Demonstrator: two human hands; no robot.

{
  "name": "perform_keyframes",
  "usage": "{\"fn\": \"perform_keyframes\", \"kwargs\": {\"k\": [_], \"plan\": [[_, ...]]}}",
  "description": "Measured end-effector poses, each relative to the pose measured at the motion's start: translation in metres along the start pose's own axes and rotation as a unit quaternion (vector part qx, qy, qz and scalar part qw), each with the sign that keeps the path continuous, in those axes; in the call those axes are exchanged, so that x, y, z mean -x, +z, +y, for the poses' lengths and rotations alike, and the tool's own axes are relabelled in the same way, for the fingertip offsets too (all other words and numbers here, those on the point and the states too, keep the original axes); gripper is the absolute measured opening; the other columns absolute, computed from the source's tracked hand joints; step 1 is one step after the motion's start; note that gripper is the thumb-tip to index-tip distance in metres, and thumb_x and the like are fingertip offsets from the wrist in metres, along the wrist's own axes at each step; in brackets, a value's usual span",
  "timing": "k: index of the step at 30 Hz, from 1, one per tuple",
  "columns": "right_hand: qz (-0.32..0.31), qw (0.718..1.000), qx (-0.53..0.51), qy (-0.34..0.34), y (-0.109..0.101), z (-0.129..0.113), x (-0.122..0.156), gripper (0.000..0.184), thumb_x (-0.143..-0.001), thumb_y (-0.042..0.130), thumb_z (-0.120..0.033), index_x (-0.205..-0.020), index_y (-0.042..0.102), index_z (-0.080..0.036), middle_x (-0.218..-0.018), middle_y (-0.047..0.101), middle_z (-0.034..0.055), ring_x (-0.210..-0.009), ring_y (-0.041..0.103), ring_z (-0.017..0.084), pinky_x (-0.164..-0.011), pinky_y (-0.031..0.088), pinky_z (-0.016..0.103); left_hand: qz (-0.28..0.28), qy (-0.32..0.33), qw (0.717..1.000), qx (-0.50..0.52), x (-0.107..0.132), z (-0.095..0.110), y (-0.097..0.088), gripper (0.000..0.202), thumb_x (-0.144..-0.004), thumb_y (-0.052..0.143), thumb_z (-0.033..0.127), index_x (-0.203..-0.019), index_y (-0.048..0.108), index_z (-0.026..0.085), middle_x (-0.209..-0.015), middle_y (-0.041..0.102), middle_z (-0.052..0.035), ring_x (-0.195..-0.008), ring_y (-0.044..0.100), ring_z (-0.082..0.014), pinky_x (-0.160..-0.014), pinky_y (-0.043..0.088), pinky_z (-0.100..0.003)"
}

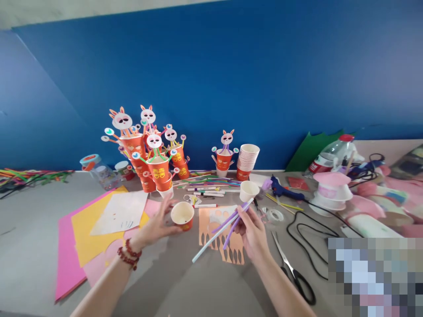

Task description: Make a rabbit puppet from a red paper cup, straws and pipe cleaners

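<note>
My left hand [155, 226] holds a small orange paper cup [183, 215] by its side, the mouth tilted toward me, above the grey table [29, 246]. My right hand [251, 232] pinches a few thin straws [220, 231], purple and pale blue, which slant down to the left over an orange cut-out sheet [214, 220]. A red bead bracelet [129, 256] circles my left wrist. The cup and the straws are close together but apart.
Finished bunny cups [155, 163] cluster at the back, one alone [224, 158] beside a cup stack [247, 160]. Pink and yellow paper [82, 233] lies left. Scissors [292, 270], a blue glue gun [280, 190], black cable [306, 244], tape roll [275, 215] and a white cup [248, 190] lie right.
</note>
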State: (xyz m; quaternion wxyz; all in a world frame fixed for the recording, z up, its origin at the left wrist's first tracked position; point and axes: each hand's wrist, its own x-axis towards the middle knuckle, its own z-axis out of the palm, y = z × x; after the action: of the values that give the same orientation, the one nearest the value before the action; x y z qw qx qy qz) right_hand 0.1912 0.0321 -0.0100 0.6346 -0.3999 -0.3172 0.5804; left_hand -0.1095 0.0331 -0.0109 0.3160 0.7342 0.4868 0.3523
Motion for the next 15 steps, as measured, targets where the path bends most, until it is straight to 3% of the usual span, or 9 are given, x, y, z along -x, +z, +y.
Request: {"fn": "perform_keyframes", "kwargs": {"k": [3, 7, 11, 15], "plan": [[0.022, 0.998, -0.026, -0.057, -0.001, -0.003, 0.0, 0.034, -0.071, 0.083, -0.045, -0.076, 0.062, -0.019, -0.058, 0.057, -0.0054, -0.045, 0.051, 0.009, -0.043, 0.044, 0.02, -0.004, 0.003, 0.998, -0.056, -0.003, 0.005, 0.016, 0.078, -0.079, 0.074, 0.039, -0.143, 0.034, 0.027, -0.144, 0.048, -0.014, -0.135, 0.045, -0.033, -0.112, 0.037, -0.054], [0.027, 0.975, 0.01, -0.219, -0.001, -0.008, 0.01, 0.02, -0.088, 0.068, -0.038, -0.084, 0.061, -0.02, -0.064, 0.061, -0.0034, -0.047, 0.055, 0.01, -0.044, 0.045, 0.021, 0.008, 0.087, 0.992, -0.095, -0.006, 0.034, 0.033, 0.069, -0.083, 0.067, 0.025, -0.143, 0.033, 0.024, -0.143, 0.048, -0.0146, -0.133, 0.045, -0.0314, -0.11, 0.039, -0.051], [-0.018, 0.922, 0.098, -0.374, -0.006, -0.011, 0.024, 0.007, -0.097, 0.055, -0.024, -0.098, 0.061, -0.021, -0.081, 0.065, 0.0016, -0.054, 0.061, 0.012, -0.05, 0.051, 0.026, 0.028, 0.133, 0.985, -0.11, -0.007, 0.042, 0.046, 0.072, -0.079, 0.069, 0.019, -0.142, 0.034, 0.023, -0.141, 0.048, -0.0146, -0.134, 0.043, -0.0313, -0.111, 0.038, -0.05], [-0.075, 0.856, 0.232, -0.456, -0.013, -0.009, 0.028, 0.016, -0.092, 0.057, -0.012, -0.104, 0.063, -0.02, -0.088, 0.069, 0.0069, -0.067, 0.069, 0.018, -0.06, 0.058, 0.032, 0.039, 0.15, 0.985, -0.08, -0.005, 0.035, 0.056, 0.075, -0.078, 0.069, 0.018, -0.143, 0.032, 0.024, -0.141, 0.046, -0.0148, -0.135, 0.04, -0.0319, -0.11, 0.038, -0.052]]}}
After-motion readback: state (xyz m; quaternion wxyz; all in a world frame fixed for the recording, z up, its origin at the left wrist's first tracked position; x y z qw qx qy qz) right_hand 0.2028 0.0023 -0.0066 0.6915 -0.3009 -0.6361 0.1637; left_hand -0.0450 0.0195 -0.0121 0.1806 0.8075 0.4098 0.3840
